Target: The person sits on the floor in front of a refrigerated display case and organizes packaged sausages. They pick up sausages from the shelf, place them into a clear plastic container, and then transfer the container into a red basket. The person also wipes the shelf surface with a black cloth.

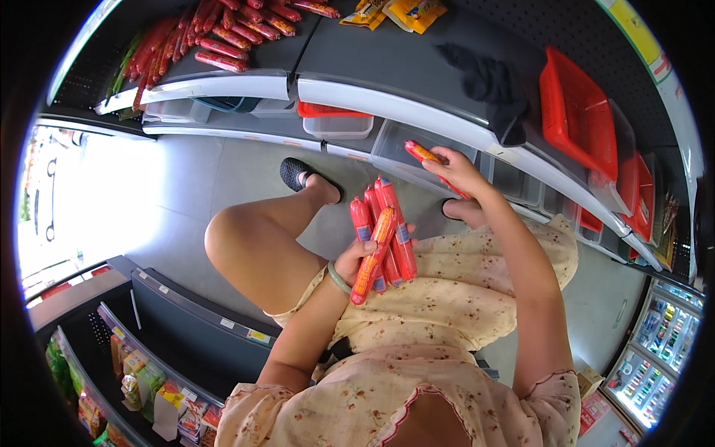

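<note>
My left hand is closed round a bunch of several red plastic-wrapped sausages, held upright above my lap. My right hand grips one more red sausage, tilted, just below the front lip of the upper shelf and beside a clear plastic bin. At the upper left of that shelf lies a pile of similar red sausages.
Also on the shelf are yellow packets, a black cloth and red baskets. Plastic containers line the lower level. Stocked shelving is behind me at lower left, a lit refrigerated case at lower right.
</note>
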Demonstrator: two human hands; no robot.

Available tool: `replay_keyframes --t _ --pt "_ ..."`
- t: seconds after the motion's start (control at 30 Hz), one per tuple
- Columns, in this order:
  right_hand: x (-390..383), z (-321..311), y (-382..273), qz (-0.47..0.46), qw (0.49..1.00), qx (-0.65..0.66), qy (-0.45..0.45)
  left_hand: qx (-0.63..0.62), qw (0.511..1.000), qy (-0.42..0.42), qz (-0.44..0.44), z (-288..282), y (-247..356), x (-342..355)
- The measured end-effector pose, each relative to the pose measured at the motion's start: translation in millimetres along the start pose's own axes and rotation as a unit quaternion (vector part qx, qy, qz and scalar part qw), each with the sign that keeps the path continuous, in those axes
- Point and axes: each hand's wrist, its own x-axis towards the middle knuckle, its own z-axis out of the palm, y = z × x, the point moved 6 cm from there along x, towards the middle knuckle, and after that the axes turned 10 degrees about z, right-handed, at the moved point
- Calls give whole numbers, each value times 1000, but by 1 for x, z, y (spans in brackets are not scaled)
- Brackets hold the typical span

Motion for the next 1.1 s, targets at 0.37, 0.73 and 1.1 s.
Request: replay_keyframes --t 0.37,0.73,1.1 --pt "85 47 43 31 994 -93 44 -28 999 -17 12 -5 2 2" --pt "59 49 23 30 949 -313 33 -48 998 21 16 -8 0 12" --pt "56 45 26 -65 955 -288 31 0 998 5 -57 -9 -12 6"
